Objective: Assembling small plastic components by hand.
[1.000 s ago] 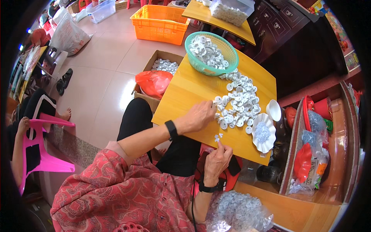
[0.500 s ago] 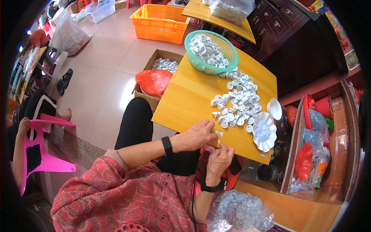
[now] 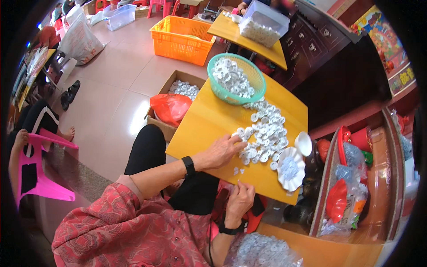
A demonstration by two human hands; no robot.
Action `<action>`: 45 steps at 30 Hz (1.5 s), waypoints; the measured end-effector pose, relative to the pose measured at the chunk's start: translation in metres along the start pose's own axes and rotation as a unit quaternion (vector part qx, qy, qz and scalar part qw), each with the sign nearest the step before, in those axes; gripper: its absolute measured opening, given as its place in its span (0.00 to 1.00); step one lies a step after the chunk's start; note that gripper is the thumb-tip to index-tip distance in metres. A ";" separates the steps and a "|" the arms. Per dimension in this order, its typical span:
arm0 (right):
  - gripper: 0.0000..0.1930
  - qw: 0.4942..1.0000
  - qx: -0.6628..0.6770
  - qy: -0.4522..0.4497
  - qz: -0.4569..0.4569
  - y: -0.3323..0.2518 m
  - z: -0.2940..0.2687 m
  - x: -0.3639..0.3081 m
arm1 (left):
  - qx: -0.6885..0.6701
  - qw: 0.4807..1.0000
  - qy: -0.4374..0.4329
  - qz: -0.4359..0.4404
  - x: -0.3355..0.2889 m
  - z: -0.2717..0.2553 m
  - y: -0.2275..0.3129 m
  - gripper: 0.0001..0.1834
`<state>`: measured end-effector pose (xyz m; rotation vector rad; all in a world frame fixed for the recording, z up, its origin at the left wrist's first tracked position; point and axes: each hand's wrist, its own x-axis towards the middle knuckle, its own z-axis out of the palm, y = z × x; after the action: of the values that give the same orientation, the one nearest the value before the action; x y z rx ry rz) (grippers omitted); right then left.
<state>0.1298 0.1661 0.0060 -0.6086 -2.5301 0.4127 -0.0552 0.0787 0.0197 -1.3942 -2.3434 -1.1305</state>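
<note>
At the left, a bystander's hand [image 3: 21, 137] rests on a pink plastic stool [image 3: 42, 175]. Next comes a cardboard box [image 3: 163, 129], with a red plastic bag [image 3: 171, 108] and small white parts inside, beside the left edge of the yellow table [image 3: 191, 131]. The person's left hand [image 3: 221, 152] reaches over the near edge, its fingers bent at the left fringe of a pile of white round pieces [image 3: 267, 133] (whether they grasp one cannot be told). A green basket [image 3: 227, 95] heaped with similar pieces stands at the far left corner. Two tiny pale bits [image 3: 236, 171] lie near the near edge, between the hands. Just below them, at that edge, is the right hand [image 3: 240, 200], thumb and forefinger drawn together; it is unclear what, if anything, they pinch. The pile spreads from the basket across the middle of the surface. Toward the near right corner sits a white fluted dish [image 3: 297, 184] of pale blue bits, and just beside it, at the right edge, a white cup [image 3: 303, 143].
</note>
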 end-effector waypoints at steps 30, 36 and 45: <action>0.07 0.875 0.435 -0.005 0.213 -0.073 -0.020 0.009 | -0.799 0.511 -0.021 -0.315 -0.078 -0.016 0.022 0.18; 0.08 0.860 0.460 0.015 0.221 -0.075 -0.017 0.009 | -0.833 0.449 -0.056 -0.319 -0.088 -0.014 0.023 0.17; 0.10 0.854 0.466 0.035 0.228 -0.071 -0.015 0.010 | -0.850 0.417 -0.054 -0.318 -0.096 0.003 0.020 0.17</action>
<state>0.1056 0.1127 0.0503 -0.7667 -1.7471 1.6117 0.0131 0.0212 -0.0209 -0.2273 -0.7956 -4.1629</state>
